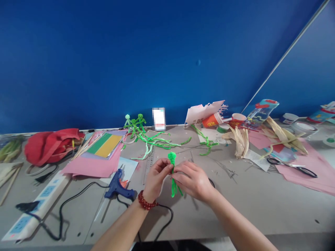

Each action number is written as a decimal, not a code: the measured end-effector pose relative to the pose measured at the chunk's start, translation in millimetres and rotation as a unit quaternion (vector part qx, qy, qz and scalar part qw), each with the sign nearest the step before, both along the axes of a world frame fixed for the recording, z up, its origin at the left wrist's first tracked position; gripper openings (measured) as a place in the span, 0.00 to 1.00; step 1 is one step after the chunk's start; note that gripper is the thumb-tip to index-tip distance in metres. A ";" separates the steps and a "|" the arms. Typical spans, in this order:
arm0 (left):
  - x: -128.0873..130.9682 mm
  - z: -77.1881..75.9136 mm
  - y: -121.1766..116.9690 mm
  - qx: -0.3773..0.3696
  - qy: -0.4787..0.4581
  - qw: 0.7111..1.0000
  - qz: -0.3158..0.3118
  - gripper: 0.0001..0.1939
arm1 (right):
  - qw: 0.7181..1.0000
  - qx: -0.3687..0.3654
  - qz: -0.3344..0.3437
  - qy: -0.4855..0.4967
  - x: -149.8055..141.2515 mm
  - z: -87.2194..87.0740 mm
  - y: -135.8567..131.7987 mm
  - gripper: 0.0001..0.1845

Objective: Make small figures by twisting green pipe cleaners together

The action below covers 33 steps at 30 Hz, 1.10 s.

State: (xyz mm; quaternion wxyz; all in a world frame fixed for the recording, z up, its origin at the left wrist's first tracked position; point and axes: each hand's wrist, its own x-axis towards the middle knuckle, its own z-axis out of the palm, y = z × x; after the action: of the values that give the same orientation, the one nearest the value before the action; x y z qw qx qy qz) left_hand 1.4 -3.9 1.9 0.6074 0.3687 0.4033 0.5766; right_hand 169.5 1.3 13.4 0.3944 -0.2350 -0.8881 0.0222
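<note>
A bright green pipe-cleaner figure (172, 157) with a round coiled head stands upright between my hands, its legs hanging down below my fingers. My left hand (158, 176), with a red bead bracelet (147, 201) on the wrist, pinches the figure just under the head. From the other side, my right hand (192, 179) has its fingertips closed on the figure's body. The middle of the body is partly hidden by my fingers. Beyond my hands, several similar green figures (140, 120) stand among loose green pipe cleaners (157, 141).
A blue glue gun (119, 186) with a black cord lies left, near a white power strip (44, 198). Coloured sheets (103, 146) and a red cloth bag (52, 144) are behind it. Scissors (293, 167), dried husks (242, 143) and paper cups (211, 120) are at right.
</note>
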 end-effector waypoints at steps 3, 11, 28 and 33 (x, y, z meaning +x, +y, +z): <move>-0.7 -0.8 -0.6 -0.003 -0.022 1.000 -0.017 0.15 | 1.000 0.004 0.009 0.019 1.1 0.0 -1.1 0.11; -0.5 -3.7 -0.8 0.006 -0.057 0.998 -0.039 0.14 | 0.976 -0.117 0.037 0.180 -1.0 0.1 -0.5 0.08; 1.6 -7.2 -2.0 0.013 -0.059 0.998 -0.034 0.15 | 0.887 -0.319 0.001 0.333 -9.5 -15.0 2.0 0.04; 2.6 -8.5 -1.4 -0.014 -0.074 0.996 -0.038 0.16 | 0.879 -0.333 0.008 0.342 -10.1 -13.2 1.9 0.04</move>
State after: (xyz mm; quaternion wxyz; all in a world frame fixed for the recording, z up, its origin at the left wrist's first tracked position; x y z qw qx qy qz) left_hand 4.0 -5.3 -6.6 0.6621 0.3314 0.3513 0.5730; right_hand 159.3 3.2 0.2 0.5721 -0.3232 -0.6400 0.3984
